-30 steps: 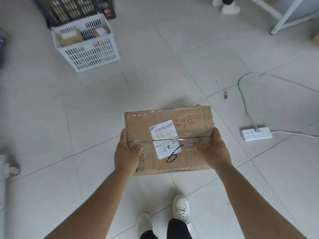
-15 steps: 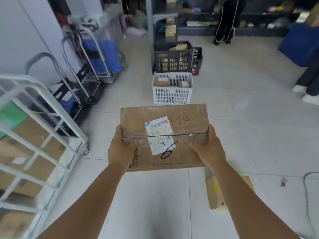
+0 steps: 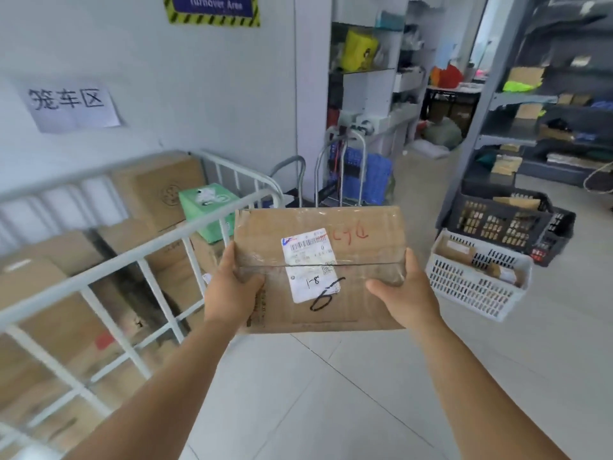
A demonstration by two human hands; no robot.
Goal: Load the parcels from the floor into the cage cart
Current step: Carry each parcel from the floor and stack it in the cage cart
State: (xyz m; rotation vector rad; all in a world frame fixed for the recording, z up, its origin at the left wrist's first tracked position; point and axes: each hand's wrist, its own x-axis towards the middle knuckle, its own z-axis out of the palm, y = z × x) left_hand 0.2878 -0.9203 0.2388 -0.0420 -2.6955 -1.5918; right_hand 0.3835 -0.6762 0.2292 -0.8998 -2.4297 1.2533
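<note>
Both hands, left hand and right hand, clamp the flat brown taped cardboard parcel by its short ends; it hangs in the air, just right of the white barred cage cart, apparently below its top rail; unless raised, it could strike that rail; its long axis runs hand to hand, label up.

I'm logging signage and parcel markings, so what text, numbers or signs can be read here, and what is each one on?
"Turnover Area": purple sign with hazard-stripe border on the wall.
"笼车区": handwritten paper sheet on the wall above the cage cart.
"1-8": handwritten on the shipping label of the cardboard parcel.
"6": black marker across the label's lower edge and the parcel.
Red scrawl on the parcel: not legible.
Label barcode and small print: too blurred.
</note>
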